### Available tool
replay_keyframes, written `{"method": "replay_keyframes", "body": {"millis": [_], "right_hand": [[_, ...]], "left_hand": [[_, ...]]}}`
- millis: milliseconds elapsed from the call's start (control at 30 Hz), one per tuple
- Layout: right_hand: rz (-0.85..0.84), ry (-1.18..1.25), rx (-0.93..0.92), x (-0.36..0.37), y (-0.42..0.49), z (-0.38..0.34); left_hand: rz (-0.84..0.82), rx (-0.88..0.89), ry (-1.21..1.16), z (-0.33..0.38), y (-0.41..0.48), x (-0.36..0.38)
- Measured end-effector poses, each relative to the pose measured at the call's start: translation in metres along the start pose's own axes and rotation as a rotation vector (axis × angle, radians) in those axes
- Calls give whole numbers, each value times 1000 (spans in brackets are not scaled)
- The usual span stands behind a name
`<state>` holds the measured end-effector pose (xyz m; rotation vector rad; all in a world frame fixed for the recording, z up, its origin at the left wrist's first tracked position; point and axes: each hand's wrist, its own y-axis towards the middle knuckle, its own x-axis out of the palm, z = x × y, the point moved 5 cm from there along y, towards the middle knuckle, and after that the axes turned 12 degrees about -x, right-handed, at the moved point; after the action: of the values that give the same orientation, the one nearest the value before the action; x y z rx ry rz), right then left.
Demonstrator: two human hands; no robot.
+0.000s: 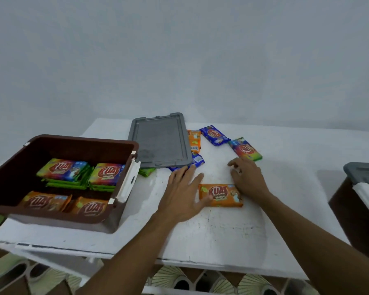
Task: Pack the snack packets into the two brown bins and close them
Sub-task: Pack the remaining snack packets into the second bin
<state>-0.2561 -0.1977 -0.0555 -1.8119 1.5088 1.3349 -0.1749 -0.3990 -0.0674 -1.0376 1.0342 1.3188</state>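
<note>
An open brown bin (107, 222) stands at the table's left and holds stacks of green and orange snack packets (62, 169). Its grey lid (161, 141) lies flat beside it. An orange packet (221, 195) lies on the table between my hands. My left hand (182, 192) is spread flat, its fingers touching the packet's left end. My right hand (248, 177) rests curled at the packet's right end, holding nothing that I can see. Loose packets lie behind: a blue one (214, 135), a multicoloured one (245, 149), an orange one (194, 140) and a blue one (197, 160) partly under the lid.
A second brown bin (354, 211) with a grey lid (364, 175) on it stands at the right edge, partly out of view. A green packet (146, 171) peeks out under the loose lid. The white table (222, 237) ends near me; a patterned floor lies below.
</note>
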Motion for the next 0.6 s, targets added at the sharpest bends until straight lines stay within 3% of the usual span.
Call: {"method": "replay_keyframes", "body": {"millis": [100, 200, 300, 467, 600], "right_hand": [[139, -48, 101, -8, -2, 14], [80, -229, 155, -7, 0, 22], [82, -254, 157, -5, 0, 22], [121, -274, 173, -16, -7, 20], [79, -343, 179, -25, -18, 19]], "left_hand": [[-10, 61, -16, 1, -1, 0], [-53, 199, -28, 9, -2, -1], [-10, 261, -101, 11, -3, -4], [-17, 252, -220, 12, -11, -10], [-78, 269, -152, 17, -14, -13]]}}
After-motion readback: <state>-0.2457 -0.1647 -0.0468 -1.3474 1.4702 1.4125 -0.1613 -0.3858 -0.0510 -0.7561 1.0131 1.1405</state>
